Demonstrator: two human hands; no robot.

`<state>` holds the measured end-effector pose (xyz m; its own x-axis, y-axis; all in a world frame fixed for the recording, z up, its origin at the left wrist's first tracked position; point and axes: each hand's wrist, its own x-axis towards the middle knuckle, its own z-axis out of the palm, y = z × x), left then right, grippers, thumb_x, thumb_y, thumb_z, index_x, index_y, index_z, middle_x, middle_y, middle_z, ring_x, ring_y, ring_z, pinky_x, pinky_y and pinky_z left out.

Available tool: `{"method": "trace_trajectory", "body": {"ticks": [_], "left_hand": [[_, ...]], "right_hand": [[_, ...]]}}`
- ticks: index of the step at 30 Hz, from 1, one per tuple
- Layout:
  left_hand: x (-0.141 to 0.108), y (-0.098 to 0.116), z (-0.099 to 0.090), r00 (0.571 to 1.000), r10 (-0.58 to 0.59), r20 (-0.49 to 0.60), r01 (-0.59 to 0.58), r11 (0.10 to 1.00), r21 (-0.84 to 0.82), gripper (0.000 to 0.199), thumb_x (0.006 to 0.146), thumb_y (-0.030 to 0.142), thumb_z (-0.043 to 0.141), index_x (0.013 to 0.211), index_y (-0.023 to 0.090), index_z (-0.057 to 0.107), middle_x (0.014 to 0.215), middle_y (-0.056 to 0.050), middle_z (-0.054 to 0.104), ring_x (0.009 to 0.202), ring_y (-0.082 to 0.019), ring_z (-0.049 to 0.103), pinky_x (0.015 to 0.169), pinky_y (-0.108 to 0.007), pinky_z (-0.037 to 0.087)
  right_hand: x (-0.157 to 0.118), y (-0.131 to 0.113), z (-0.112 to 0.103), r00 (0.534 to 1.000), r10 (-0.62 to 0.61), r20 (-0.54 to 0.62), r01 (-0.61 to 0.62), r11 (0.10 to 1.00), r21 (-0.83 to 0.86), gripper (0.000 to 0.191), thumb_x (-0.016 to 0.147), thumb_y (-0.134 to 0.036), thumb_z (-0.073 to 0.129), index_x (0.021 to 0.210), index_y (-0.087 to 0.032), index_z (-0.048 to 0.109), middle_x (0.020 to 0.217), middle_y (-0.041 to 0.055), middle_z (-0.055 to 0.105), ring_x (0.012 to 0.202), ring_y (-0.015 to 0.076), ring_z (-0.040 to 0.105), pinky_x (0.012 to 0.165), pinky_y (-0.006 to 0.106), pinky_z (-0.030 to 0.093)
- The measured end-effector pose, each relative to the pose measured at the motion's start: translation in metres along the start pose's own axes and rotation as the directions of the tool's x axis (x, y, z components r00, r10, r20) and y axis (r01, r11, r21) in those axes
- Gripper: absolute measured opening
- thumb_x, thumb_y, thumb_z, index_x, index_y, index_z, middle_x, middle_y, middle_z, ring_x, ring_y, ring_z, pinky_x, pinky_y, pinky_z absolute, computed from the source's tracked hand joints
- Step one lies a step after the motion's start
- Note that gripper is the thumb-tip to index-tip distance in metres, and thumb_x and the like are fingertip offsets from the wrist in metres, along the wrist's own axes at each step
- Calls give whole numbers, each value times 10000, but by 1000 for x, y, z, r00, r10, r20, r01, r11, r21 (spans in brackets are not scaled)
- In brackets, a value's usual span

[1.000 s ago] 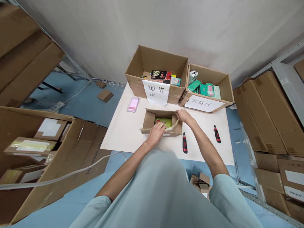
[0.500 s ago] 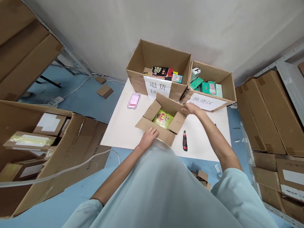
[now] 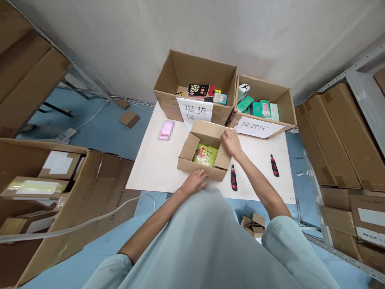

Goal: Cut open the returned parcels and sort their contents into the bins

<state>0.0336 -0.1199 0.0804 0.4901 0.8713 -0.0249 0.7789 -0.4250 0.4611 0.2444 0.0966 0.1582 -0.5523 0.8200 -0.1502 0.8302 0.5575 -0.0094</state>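
The box (image 3: 191,166) looks light and bendy: hold three and nine o'clock. Left hand (image 3: 194,182) half open, right hand (image 3: 231,142) curled, grip unclear.

on the counter (image 3: 150,168), the right grip (image 3: 231,142) touches the right side of an open small box (image 3: 200,168) holding a green packet (image 3: 205,155); the left grip (image 3: 195,182) is at its near side.

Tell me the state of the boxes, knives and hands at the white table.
Small brown cardboard box: open, yellow-green printed package inside
Large brown carton: open, part-filled
Medium brown carton: open, part-filled
Black-and-red utility knives: lying down, blades unclear
Left hand: at small box's near side
Right hand: at its far right corner
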Motion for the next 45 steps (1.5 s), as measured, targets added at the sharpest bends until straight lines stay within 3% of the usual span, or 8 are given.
{"method": "trace_trajectory", "body": {"ticks": [5,11,15,19,24,32,38,45], "left_hand": [[50,-15,-26,987,-89,-132,93,995,22,325,1136,272,478,1268,200,766,1289,-154,749,1219,-292,695,1191,-506,465],[72,-68,-44,959,-269,93,253,955,153,333,1043,284,554,917,200,850,991,-166,821,1330,-404,668,1350,-731,154],[67,-80,-44,980,-195,34,190,975,111,305,1035,328,585,978,250,874,1216,-144,824,1606,-412,450,1378,-733,65],[81,-73,-36,984,-99,145,88,993,84,409,1081,375,499,1037,227,878,1265,-142,825,1637,-403,419,1383,-719,68],[100,-71,-30,961,-187,205,156,975,156,401,1038,369,518,1015,185,873,1020,-160,829,1611,-438,434,1364,-745,78],[64,-42,-71,987,-129,-96,138,986,92,417,1030,213,518,1360,171,770,1544,-210,639,1704,-414,292,1402,-701,144],[36,-56,-97,812,-465,-353,519,852,73,512,1073,339,516,1530,129,607,1616,-238,568,1736,-468,134,1363,-777,108],[24,-79,-73,736,-675,-45,674,738,-45,459,1023,176,439,1403,178,697,1224,-180,801,1143,-378,747,1004,-472,554]], "right_hand": [[-20,-52,12,913,-337,231,331,941,65,424,1164,-319,485,1210,-89,839,1202,195,813,1252,292,671,1332,472,273],[-52,-35,-8,964,-226,138,206,968,145,531,1195,-399,391,1146,-134,848,1154,157,834,1174,305,702,1317,482,290],[-82,-17,-24,993,-118,18,114,979,168,491,1176,-394,408,1186,-166,843,1145,162,794,1197,334,657,1309,507,322],[-107,-9,-28,994,90,-53,-77,975,210,487,1170,-384,382,1270,-199,821,1184,173,777,1241,366,626,1272,543,372],[-130,-7,0,956,293,-20,-279,927,250,476,1163,-368,414,1415,-146,751,1301,191,769,1273,353,668,1313,518,350],[-163,-30,69,956,294,-2,-264,861,435,776,1088,-488,613,1763,-178,388,1801,221,392,1681,373,368,1325,559,409],[-140,-21,54,958,286,8,-270,894,358,788,1107,-486,555,1808,-234,297,1734,230,468,1602,395,462,1279,587,445],[-70,15,34,952,302,41,-303,922,241,674,1146,-370,428,1784,-172,339,1770,203,426,1433,379,592,1166,497,542]]}}
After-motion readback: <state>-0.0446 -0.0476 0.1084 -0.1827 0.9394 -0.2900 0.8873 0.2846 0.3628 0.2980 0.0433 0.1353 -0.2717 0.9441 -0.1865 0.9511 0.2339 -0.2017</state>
